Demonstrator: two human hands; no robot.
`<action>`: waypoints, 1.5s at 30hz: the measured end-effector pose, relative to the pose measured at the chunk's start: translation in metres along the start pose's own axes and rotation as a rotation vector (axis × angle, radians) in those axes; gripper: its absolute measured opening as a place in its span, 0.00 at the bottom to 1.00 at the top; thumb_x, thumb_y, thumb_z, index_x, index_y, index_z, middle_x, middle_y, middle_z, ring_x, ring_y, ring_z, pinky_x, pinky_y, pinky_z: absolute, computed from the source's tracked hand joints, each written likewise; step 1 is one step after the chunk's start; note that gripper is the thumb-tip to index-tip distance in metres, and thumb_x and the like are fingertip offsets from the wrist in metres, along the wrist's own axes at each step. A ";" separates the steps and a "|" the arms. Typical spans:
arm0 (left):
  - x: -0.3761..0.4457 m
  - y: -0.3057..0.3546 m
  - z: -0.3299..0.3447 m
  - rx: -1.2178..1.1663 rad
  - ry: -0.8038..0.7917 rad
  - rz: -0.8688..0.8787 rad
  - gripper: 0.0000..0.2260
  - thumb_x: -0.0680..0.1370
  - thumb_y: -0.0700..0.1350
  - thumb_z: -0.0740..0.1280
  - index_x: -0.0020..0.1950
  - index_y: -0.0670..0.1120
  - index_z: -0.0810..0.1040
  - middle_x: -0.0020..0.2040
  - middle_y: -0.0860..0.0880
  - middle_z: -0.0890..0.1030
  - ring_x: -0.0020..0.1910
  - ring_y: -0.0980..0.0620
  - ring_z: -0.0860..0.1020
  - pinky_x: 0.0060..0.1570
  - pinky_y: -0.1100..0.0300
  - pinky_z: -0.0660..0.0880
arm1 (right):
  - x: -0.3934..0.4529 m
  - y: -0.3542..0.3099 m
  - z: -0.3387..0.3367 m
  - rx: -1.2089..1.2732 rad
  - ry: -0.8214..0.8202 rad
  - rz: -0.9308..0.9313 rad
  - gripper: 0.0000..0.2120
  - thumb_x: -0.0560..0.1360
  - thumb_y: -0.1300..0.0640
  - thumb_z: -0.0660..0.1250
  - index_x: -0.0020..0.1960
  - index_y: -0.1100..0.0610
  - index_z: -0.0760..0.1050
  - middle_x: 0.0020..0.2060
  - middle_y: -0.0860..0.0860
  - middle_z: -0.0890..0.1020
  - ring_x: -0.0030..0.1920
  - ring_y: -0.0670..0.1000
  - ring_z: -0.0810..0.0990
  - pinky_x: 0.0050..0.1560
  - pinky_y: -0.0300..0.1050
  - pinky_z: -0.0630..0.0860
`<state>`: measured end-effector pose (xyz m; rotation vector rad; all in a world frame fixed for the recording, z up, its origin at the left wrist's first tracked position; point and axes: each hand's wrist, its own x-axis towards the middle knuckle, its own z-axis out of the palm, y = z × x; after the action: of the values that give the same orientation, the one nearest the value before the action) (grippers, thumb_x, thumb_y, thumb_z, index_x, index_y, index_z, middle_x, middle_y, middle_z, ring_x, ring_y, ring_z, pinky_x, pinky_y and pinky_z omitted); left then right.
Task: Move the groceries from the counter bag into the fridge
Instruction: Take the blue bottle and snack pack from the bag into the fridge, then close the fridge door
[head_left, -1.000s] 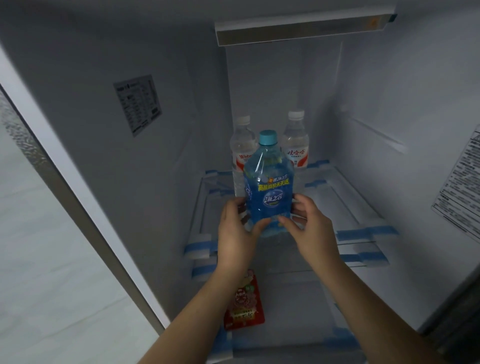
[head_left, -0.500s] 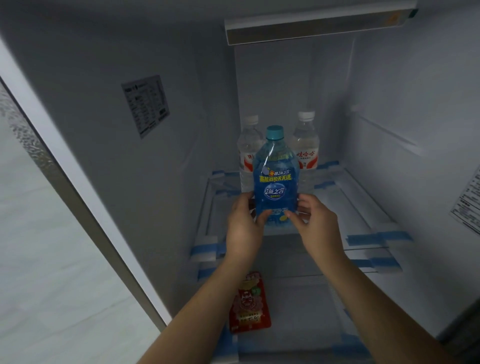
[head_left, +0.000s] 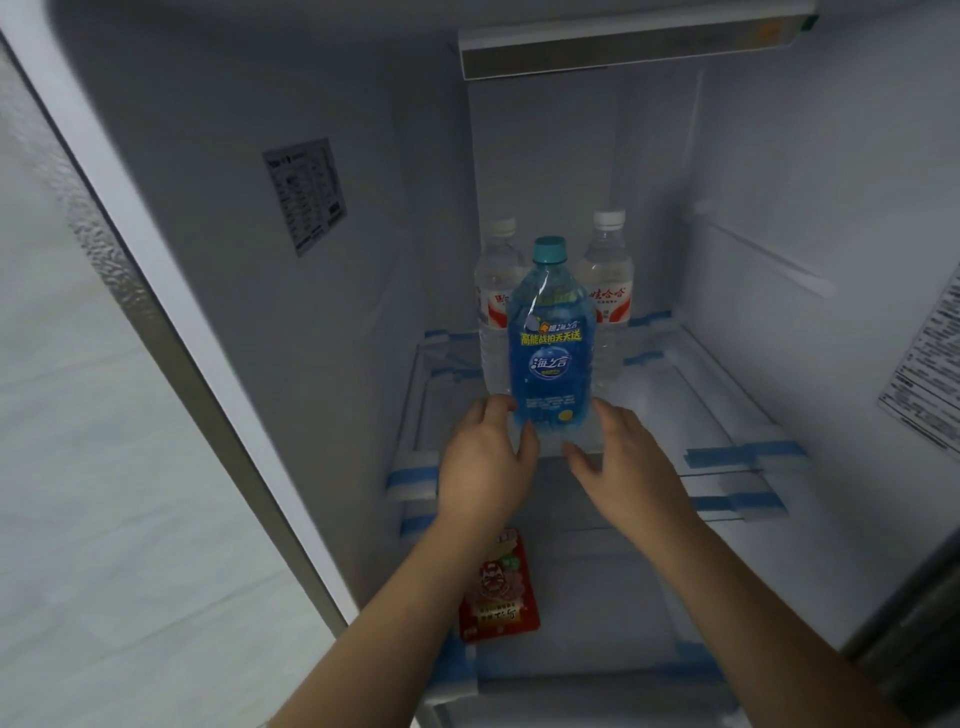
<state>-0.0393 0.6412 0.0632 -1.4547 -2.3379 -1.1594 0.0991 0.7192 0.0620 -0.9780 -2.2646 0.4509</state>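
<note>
blue-labelled clear plastic drink bottle with teal cap stands upright on the glass fridge shelf with blue tape strips, long axis vertical, directly in front of two clear water bottles with white caps and red labels at the back. left hand and right hand flank its base, one each side, about equally near. left fingers curl toward the base and may just touch it; right fingers look relaxed and a hair off. can't tell for sure whether either grips, looks more like release than hold. bottle sits dead ahead of both hands, between them. my read: placement done, next is pulling both hands straight back without clipping the base. red flat snack packet lies on the lower shelf under the left forearm.
</note>
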 end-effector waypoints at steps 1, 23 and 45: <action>-0.007 0.002 -0.003 0.060 0.008 0.047 0.15 0.77 0.50 0.62 0.60 0.45 0.76 0.53 0.46 0.81 0.50 0.45 0.79 0.45 0.52 0.77 | -0.006 -0.001 0.000 -0.026 -0.004 -0.028 0.27 0.75 0.49 0.66 0.71 0.56 0.65 0.61 0.55 0.76 0.58 0.55 0.76 0.54 0.50 0.76; -0.165 -0.002 -0.010 0.305 -0.362 0.521 0.29 0.77 0.60 0.56 0.76 0.48 0.60 0.76 0.46 0.65 0.77 0.44 0.59 0.73 0.42 0.59 | -0.192 0.005 -0.019 -0.381 -0.127 0.122 0.30 0.75 0.40 0.61 0.72 0.54 0.66 0.71 0.54 0.70 0.70 0.56 0.69 0.66 0.52 0.67; -0.323 0.156 0.060 0.106 -0.584 0.835 0.33 0.72 0.51 0.70 0.75 0.45 0.65 0.75 0.46 0.66 0.74 0.42 0.65 0.72 0.44 0.57 | -0.423 0.077 -0.144 -0.557 -0.049 0.516 0.34 0.80 0.40 0.38 0.66 0.57 0.74 0.65 0.56 0.77 0.63 0.57 0.77 0.63 0.54 0.71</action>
<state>0.2702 0.4924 -0.0556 -2.5898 -1.6278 -0.4053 0.4597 0.4656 -0.0429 -1.8672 -2.2058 0.0372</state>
